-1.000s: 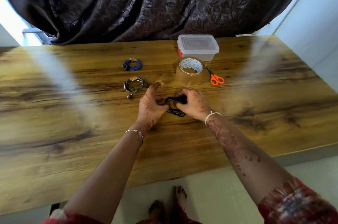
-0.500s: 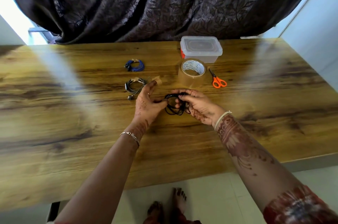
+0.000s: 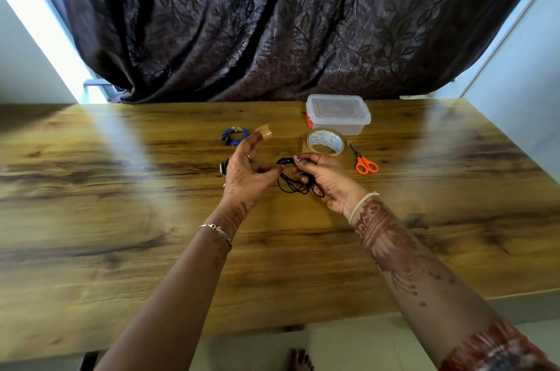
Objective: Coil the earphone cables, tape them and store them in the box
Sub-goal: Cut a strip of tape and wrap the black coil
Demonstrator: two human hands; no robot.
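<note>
Whereas a second earlier both hands pressed the black cable down on the table (image 3: 121,249), they are now raised a little above it, and the camera has tipped upward so that more curtain (image 3: 272,22) fills the top. Nearest, a bare foot (image 3: 298,360) shows on the pale floor below the table's front edge. Both forearms reach forward over a wide bare stretch of wood, with free room to left and right. The left hand (image 3: 245,176) pinches one side of the black cable (image 3: 295,184) with thumb and lower fingers, while its raised forefinger carries a short strip of brown tape (image 3: 264,132) stuck at the tip. The right hand (image 3: 325,181) is closed on the opposite side of the same coil, whose loops hang between the two hands. Partly hidden behind the left hand lies a grey cable (image 3: 223,167). Just beyond it rests a blue cable (image 3: 233,136), coiled and bound. To the right, the tape roll (image 3: 324,143) sits just behind the right hand, with orange scissors (image 3: 365,163) beside it. Farthest, the clear box (image 3: 338,113), lid on, stands near the back edge of the table, under the curtain.
</note>
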